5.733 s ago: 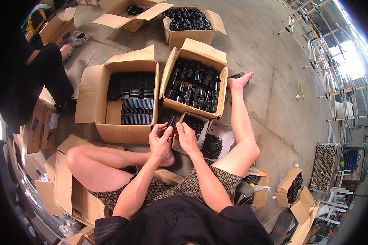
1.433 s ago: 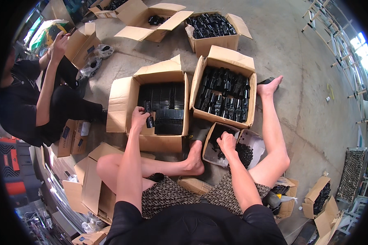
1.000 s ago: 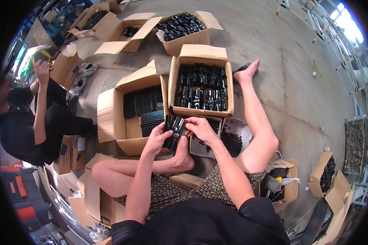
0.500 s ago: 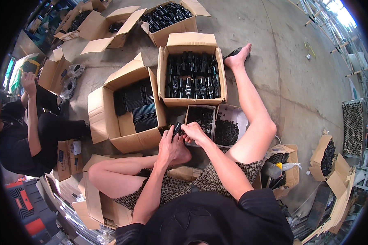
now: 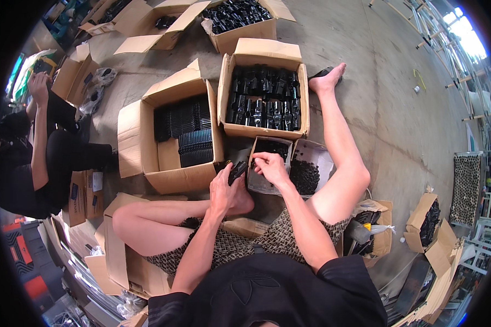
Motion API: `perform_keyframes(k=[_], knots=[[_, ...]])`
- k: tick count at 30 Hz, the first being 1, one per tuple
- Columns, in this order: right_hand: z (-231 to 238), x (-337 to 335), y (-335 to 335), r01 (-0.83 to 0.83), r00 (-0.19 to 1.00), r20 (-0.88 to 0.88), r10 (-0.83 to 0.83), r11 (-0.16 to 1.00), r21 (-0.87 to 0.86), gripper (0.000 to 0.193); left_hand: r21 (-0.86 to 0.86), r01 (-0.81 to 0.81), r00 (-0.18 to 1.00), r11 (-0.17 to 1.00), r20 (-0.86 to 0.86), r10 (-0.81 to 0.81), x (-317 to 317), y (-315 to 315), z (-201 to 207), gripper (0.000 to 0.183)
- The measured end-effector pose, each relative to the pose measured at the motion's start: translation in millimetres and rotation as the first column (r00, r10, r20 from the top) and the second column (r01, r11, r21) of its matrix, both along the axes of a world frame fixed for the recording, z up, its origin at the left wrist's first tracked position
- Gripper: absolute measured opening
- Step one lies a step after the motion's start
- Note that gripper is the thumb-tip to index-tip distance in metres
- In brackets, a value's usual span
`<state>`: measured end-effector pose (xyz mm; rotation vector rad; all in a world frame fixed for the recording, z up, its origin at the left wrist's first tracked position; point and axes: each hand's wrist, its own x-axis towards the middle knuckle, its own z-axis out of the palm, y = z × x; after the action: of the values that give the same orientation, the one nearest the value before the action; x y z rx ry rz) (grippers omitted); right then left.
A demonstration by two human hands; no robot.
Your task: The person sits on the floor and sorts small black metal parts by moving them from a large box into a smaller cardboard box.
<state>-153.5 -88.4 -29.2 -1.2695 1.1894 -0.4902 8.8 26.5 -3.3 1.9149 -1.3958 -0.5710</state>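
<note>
My left hand (image 5: pixel 221 188) is closed around a black tubular plastic part (image 5: pixel 237 172), held tilted above my bent foot. Apart from it, to the right, my right hand (image 5: pixel 273 168) hovers over the near part of a small open box (image 5: pixel 266 186) with small black pieces inside. Its thumb and fingers are pinched together; what they hold, if anything, is too small to make out. Beside that box stands a second, whitish box (image 5: pixel 326 164) with a heap of small black pieces (image 5: pixel 304 176).
A carton (image 5: pixel 181 183) of stacked slim black parts stands at left. Beyond the small boxes is a carton (image 5: pixel 263 132) of glossy black tubular parts. Further cartons (image 5: pixel 245 36) stand at the back. Another person (image 5: pixel 38 158) sits at far left; metal racks (image 5: pixel 447 60) line the right.
My right hand has left the black part and moved right, over the small box. My left hand still holds the part. The whole view has shifted slightly.
</note>
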Motion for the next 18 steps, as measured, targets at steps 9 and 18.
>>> perform_keyframes(k=[9,18], knots=[[56.7,25.8,13.5,-0.311,0.95,-0.153,0.272,0.789,-0.53,0.011,0.095,0.012,0.999,0.995,-0.039,-0.009,1.1,-2.4,19.2,0.058],[41.4,12.0,-2.8,-0.317,0.942,-0.146,0.301,0.665,-0.676,0.031,0.03,-0.037,0.994,0.999,-0.097,0.039,1.2,-5.2,24.0,0.054]])
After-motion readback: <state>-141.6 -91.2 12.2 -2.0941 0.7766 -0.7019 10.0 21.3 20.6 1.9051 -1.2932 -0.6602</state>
